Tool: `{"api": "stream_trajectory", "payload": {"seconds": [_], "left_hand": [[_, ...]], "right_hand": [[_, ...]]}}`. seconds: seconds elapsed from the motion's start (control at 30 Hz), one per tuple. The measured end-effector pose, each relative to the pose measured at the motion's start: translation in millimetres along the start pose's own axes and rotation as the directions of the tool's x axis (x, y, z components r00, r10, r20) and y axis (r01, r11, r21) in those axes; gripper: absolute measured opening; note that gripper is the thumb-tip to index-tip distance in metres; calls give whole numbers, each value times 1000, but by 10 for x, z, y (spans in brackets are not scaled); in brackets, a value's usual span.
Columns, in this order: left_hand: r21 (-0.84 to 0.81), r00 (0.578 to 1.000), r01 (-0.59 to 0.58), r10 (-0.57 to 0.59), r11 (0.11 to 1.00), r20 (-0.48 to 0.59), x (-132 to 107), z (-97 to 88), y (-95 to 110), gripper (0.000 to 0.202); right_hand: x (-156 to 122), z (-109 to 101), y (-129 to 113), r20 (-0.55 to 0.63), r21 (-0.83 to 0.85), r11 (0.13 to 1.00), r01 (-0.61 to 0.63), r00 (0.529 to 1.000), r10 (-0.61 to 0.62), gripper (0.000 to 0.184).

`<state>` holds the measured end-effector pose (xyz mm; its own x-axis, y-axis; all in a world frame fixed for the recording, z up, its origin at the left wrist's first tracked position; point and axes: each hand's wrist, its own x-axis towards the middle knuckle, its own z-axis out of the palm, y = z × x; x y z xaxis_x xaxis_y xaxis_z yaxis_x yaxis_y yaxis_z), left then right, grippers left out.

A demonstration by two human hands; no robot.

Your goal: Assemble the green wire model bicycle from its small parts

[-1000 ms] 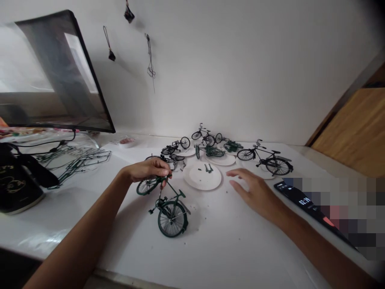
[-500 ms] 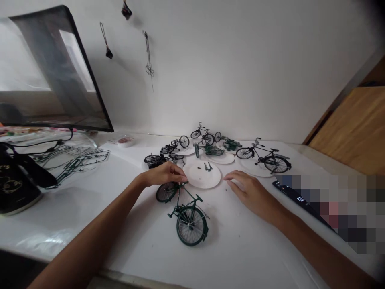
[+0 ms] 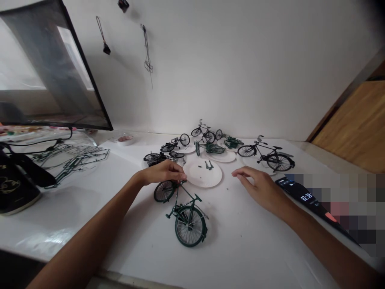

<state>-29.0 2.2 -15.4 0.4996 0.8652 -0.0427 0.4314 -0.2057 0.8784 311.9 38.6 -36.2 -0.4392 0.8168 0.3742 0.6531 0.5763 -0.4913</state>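
The left hand [image 3: 165,172] pinches the front end of a green miniature bicycle [image 3: 189,225] between thumb and fingers; a second ago both were farther left, and now the front end is just beside the white plate [image 3: 206,180]. The bicycle rests on the desk [image 3: 240,249] in front of that plate, its rear wheel toward the person. The right hand [image 3: 261,186] holds nothing visible, thumb and fingers parted; half a second ago it was closer to the plate, where small green parts [image 3: 208,165] lie much as before. The phone [image 3: 300,196] at the right appears to read 02:39. The black container [image 3: 16,184] at the left bears pale lettering, mostly cut off, ending in "'s".
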Motion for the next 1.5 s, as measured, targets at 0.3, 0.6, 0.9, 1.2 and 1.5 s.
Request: {"api": "stream_trajectory", "payload": {"seconds": [0.3,0.6,0.9,1.2,1.5], "left_hand": [[-58,982,74,-63,996,180,-8,-62,-62,35],[-92,980,92,-74,991,187,3,-55,-89,30],[-85,986,93,-80,992,146,-1,-61,-65,30],[-79,995,38,-30,996,96,42,13,-42,26],[207,960,-168,207,964,-186,-62,58,280,43]], "right_hand": [[444,133,-65,182,-225,939,260,958,-222,32],[906,435,-212,329,-309,865,396,898,-294,42],[776,243,-324,240,-351,859,372,923,-301,40],[100,18,-592,-46,374,927,25,999,-9,11],[-59,201,-816,168,669,698,-258,966,195,24]]}}
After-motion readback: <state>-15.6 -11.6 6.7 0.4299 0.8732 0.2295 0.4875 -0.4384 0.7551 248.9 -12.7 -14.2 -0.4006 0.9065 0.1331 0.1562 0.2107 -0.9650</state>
